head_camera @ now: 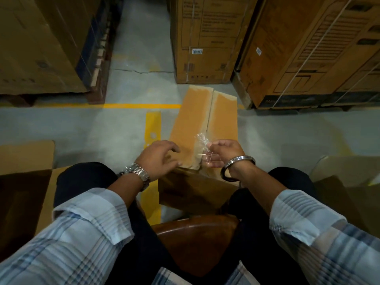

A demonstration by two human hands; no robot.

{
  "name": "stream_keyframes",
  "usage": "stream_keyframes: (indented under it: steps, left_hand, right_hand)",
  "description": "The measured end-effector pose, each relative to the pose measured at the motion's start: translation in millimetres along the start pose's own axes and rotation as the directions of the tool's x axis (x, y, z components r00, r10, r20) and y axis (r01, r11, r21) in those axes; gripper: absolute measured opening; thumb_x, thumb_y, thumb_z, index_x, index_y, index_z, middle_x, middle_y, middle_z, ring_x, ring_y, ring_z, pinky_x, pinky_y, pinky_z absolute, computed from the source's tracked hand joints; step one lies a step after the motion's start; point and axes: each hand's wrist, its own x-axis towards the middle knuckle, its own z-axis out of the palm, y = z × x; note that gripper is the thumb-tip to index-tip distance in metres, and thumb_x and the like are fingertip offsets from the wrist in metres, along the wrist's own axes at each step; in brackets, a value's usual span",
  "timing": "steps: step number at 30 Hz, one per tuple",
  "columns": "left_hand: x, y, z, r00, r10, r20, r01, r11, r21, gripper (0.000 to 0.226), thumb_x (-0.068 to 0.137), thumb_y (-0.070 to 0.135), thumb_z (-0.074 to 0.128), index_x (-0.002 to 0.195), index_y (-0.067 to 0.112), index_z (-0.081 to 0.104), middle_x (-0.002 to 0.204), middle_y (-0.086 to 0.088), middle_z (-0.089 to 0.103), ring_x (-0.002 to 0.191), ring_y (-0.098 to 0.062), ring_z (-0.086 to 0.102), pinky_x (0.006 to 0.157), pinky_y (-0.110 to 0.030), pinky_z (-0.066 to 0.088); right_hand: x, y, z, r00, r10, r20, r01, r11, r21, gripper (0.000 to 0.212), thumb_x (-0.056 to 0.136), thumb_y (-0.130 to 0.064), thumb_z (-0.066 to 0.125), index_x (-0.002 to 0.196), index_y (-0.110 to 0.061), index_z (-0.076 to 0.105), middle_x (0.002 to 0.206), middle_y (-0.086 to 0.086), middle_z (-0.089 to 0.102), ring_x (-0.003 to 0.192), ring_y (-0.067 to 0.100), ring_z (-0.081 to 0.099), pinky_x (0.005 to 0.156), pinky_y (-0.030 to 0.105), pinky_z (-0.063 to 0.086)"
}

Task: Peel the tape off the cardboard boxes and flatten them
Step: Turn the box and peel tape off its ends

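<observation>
A long brown cardboard box (191, 120) lies on the floor between my knees, its two top flaps meeting along a centre seam that runs away from me. My right hand (223, 154) pinches a crumpled strip of clear tape (202, 140) just above the near end of that seam. My left hand (159, 157) hovers with fingers spread over the near left flap, close to the box's front edge. The box's near wall (193, 194) is in shadow.
I sit on a brown wooden seat (197, 239). An open cardboard box (26, 182) stands at my left and another (345, 182) at my right. Tall strapped cartons (205, 38) (320, 52) and a palletised carton (41, 44) line the far side. Yellow floor lines (153, 128) cross the concrete.
</observation>
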Motion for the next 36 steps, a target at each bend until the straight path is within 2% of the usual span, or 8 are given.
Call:
stream_keyframes:
  steps: [4,12,15,18,22,27,31,36]
  left_hand:
    - [6,15,21,0.981,0.123,0.15,-0.149,0.973,0.176,0.047,0.084,0.048,0.072,0.128,0.035,0.06,0.13,0.012,0.061,0.124,-0.016,0.052,0.099,-0.034,0.042]
    - [12,23,26,0.987,0.159,0.034,-0.162,0.943,0.292,0.046,0.09,0.029,0.064,0.134,0.04,0.056,0.135,0.013,0.058,0.127,-0.017,0.049,0.103,-0.04,0.04]
    - [13,23,27,0.989,0.149,-0.013,-0.138,0.945,0.297,0.042,0.091,0.025,0.061,0.13,0.039,0.059,0.132,0.013,0.06,0.124,-0.018,0.051,0.1,-0.04,0.038]
    - [15,23,25,0.992,0.129,-0.015,-0.118,0.947,0.299,0.039,0.092,0.024,0.059,0.128,0.039,0.06,0.13,0.013,0.06,0.123,-0.019,0.051,0.099,-0.039,0.038]
    - [21,23,28,0.991,0.13,-0.003,-0.122,0.939,0.322,0.037,0.095,0.03,0.048,0.129,0.038,0.06,0.131,0.01,0.06,0.122,-0.022,0.052,0.097,-0.04,0.04]
    - [28,31,30,0.991,0.127,-0.034,-0.11,0.943,0.314,0.053,0.092,0.041,0.023,0.129,0.037,0.061,0.132,0.009,0.061,0.122,-0.024,0.052,0.097,-0.042,0.043]
    - [32,30,32,0.994,0.102,-0.043,-0.084,0.949,0.303,0.041,0.097,0.033,0.036,0.131,0.038,0.059,0.135,0.01,0.059,0.124,-0.022,0.049,0.096,-0.041,0.042]
    - [31,28,31,0.995,0.086,-0.049,-0.068,0.954,0.292,0.037,0.098,0.024,0.046,0.13,0.037,0.06,0.134,0.008,0.059,0.123,-0.023,0.05,0.092,-0.041,0.047]
  right_hand:
    - [-5,-9,-4,0.998,0.057,-0.005,-0.056,0.989,0.138,0.012,0.092,-0.001,0.067,0.096,-0.005,0.057,0.084,0.018,0.068,0.063,0.03,0.07,0.06,0.044,0.062]
    - [-5,-34,-13,0.985,0.159,0.062,-0.169,0.96,0.224,0.01,0.091,-0.007,0.067,0.099,-0.003,0.062,0.079,0.013,0.067,0.059,0.024,0.065,0.063,0.037,0.057]
    - [-3,-39,-15,0.983,0.158,0.089,-0.168,0.98,0.112,0.022,0.084,-0.007,0.076,0.101,-0.001,0.064,0.077,0.011,0.067,0.061,0.022,0.063,0.061,0.035,0.054]
    - [-1,-40,-14,0.995,0.091,0.033,-0.079,0.962,-0.26,0.026,0.074,-0.009,0.085,0.092,-0.006,0.066,0.093,0.016,0.07,0.073,0.024,0.064,0.063,0.037,0.053]
    - [-7,-40,-13,0.995,-0.055,0.086,0.101,0.425,-0.9,0.055,0.073,-0.014,0.085,0.117,-0.014,0.052,0.112,0.008,0.058,0.097,0.029,0.062,0.077,0.04,0.058]
    - [-3,-34,-13,0.945,-0.145,0.292,0.271,-0.146,-0.951,0.039,0.089,-0.002,0.06,0.125,-0.009,0.049,0.12,0.013,0.055,0.107,0.033,0.06,0.085,0.043,0.055]
    - [3,-43,-17,0.922,-0.241,0.302,0.257,-0.202,-0.945,0.028,0.091,-0.002,0.057,0.116,-0.013,0.063,0.111,0.01,0.068,0.099,0.029,0.065,0.083,0.042,0.058]
    - [5,-39,-19,0.937,-0.175,0.302,0.275,-0.164,-0.947,0.035,0.088,-0.008,0.064,0.123,-0.011,0.056,0.116,0.01,0.062,0.105,0.03,0.062,0.084,0.039,0.055]
